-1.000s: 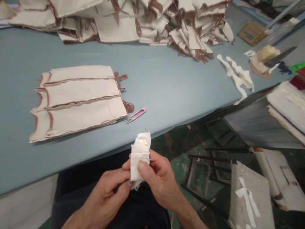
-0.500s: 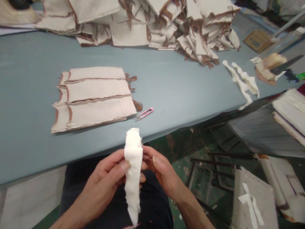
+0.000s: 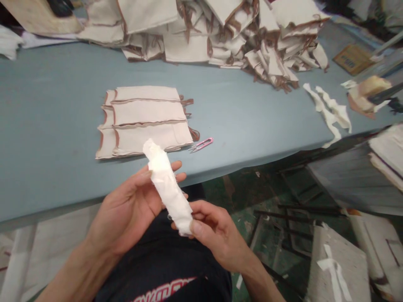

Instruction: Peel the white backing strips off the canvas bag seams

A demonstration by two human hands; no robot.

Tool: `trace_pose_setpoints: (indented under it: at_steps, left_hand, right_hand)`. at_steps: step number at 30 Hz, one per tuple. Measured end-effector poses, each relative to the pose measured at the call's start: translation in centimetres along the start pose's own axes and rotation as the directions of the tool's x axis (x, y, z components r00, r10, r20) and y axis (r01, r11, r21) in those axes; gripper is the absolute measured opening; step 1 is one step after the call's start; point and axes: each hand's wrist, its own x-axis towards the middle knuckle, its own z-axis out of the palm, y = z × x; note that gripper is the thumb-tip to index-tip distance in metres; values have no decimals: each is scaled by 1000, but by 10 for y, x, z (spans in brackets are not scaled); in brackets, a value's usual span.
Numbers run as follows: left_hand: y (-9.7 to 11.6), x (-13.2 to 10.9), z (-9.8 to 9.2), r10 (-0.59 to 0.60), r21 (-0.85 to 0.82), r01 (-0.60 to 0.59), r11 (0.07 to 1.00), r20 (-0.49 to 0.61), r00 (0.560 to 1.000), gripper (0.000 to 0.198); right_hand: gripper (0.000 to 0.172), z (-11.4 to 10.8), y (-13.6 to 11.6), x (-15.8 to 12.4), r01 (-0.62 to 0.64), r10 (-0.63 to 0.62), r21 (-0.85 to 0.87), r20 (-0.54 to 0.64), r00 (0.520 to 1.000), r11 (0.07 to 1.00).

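Note:
A frayed strip of white cloth (image 3: 169, 188) slants in front of me, above my lap. My left hand (image 3: 129, 205) is under its upper part, fingers stretched out behind the cloth and thumb against its left edge. At the lower end, my right hand (image 3: 214, 235) pinches the strip between thumb and fingers. Beyond the strip, a stack of cream cloth pieces with brown edging (image 3: 147, 111) lies on the table, partly covered by the strip's upper tip. Beside the stack's front right corner lie pink thread snips (image 3: 201, 145).
A blue-grey covered table (image 3: 252, 109) spans the view. A heap of cream, brown-edged pieces (image 3: 185, 48) lines its back. Loose white strips (image 3: 327, 111) and a small cardboard box (image 3: 352, 59) lie at the right. A stool (image 3: 338, 268) with white strips stands on the floor.
The cloth strip has gone from hanging upright to slanting, its top leaning left. My right hand has moved down to its lower end, and my left fingers have straightened out. The view has shifted left.

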Motion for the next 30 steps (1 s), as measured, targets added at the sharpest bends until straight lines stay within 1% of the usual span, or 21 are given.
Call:
trace_pose_setpoints:
  at_steps: [4, 7, 10, 13, 16, 18, 19, 21, 23, 25, 26, 28, 30]
  left_hand:
    - [1, -3, -3, -5, -19, 5, 1000, 2, 1000, 36]
    - [1, -7, -5, 14, -41, -14, 999, -14, 1000, 37]
    - [2, -9, -6, 13, -69, -16, 998, -48, 999, 38]
    - [2, -11, -7, 2, -111, -14, 994, -105, 994, 39]
    - [4, -10, -10, -23, -201, -8, 980, -151, 988, 38]
    - [5, -9, -15, -45, -312, 6, 950, -118, 992, 37]
    - [5, -8, -17, -47, -373, 16, 928, -75, 996, 35]
    - [4, -7, -23, -27, -478, 38, 878, 30, 999, 29]
    - [1, -8, -28, 13, -537, 54, 842, 121, 993, 22]
    - [-2, -9, -31, 44, -566, 63, 822, 174, 984, 19]
    - [-3, -10, -32, 56, -579, 64, 813, 188, 981, 19]
    - [-6, -12, -33, 79, -604, 68, 794, 214, 974, 19]
    - [-9, -14, -33, 99, -624, 82, 777, 250, 963, 20]
  right_hand:
    - [26, 9, -1, 1, -9, 9, -31, -5, 1000, 999]
    - [21, 14, 0, 2, -9, 9, -19, -14, 1000, 1000]
    - [20, 18, 0, 2, -2, 3, -39, 7, 1000, 999]
    - [19, 23, 0, 0, 15, -16, -141, -10, 1000, 990]
    - [16, 31, -1, -3, 99, -120, -316, -47, 992, 944]
    - [14, 37, -2, -6, 190, -218, -410, -21, 976, 892]
    - [13, 40, -2, -7, 243, -269, -447, 6, 963, 861]
    - [12, 46, -2, -10, 358, -375, -520, 77, 924, 775]
    - [12, 50, -2, -11, 460, -465, -577, 152, 872, 675]
    - [13, 54, -1, -10, 513, -512, -595, 190, 838, 618]
    - [13, 55, -1, -9, 522, -531, -596, 181, 828, 610]
    - [14, 57, -3, -7, 517, -570, -606, 124, 812, 604]
    - [15, 58, -6, -4, 509, -622, -646, 67, 780, 569]
